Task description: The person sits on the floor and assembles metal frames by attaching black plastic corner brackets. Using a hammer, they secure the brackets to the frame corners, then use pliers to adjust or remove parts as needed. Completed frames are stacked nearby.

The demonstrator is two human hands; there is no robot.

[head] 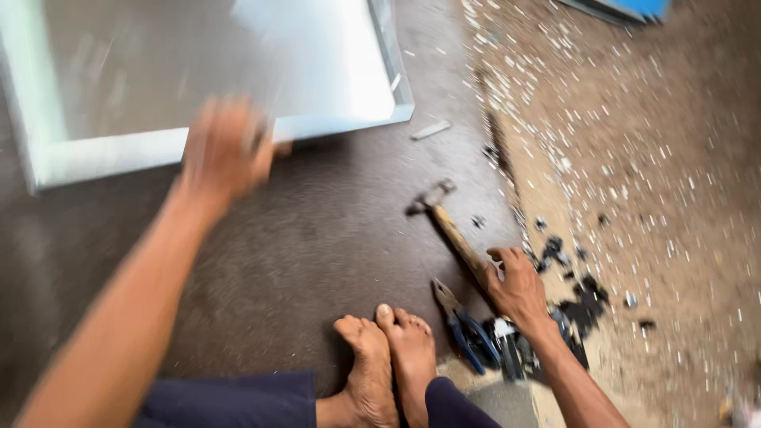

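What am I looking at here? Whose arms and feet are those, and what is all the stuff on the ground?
This picture comes from a small camera worn on a person's head, so you look down just as they do. The arms and the two bare feet belong to that person, who sits on a dark mat on the ground.

The left hand is blurred and reaches the edge of a big flat silvery metal frame. It seems to pinch something small, but the blur hides what.

The right hand rests on the wooden handle of a hammer with a metal head lying on the mat.

Beside it lie pliers with blue handles and a few other tools, too jumbled to tell apart. The sandy ground is sprinkled with tiny pale chips and some dark bits.
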